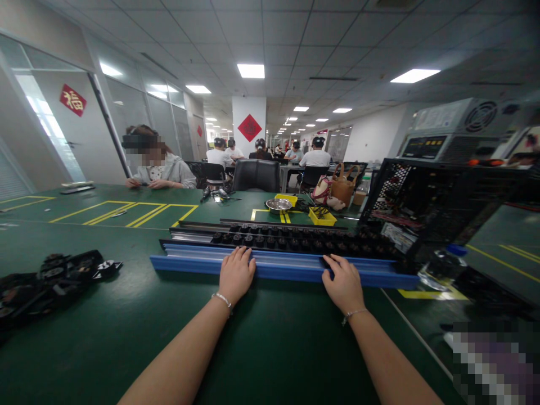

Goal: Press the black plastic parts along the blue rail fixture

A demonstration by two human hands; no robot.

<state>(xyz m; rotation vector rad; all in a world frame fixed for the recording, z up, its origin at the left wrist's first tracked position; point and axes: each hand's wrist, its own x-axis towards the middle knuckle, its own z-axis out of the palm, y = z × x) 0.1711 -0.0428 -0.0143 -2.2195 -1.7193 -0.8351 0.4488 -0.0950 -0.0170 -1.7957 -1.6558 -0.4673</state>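
Observation:
In the head view, a long blue rail (287, 270) with a raised edge lies across the green table in front of me. My left hand (237, 271) rests on its left half, fingers stretched over the channel, with no held object showing. Farther right, my right hand (345, 282) bends over the same rail; a small dark piece (328, 262) shows between its thumb and fingers, its kind unclear. Just behind the blue rail, dark rails hold rows of small black round parts (282, 242). The fingertips partly hide the channel.
A pile of black parts (54, 275) lies at left. On the right stand an open black computer case (442, 197) and a clear bottle with a blue cap (445, 267). Behind the rails are a metal bowl (278, 205) and a yellow tray (322, 218). A person (169, 169) sits across the table.

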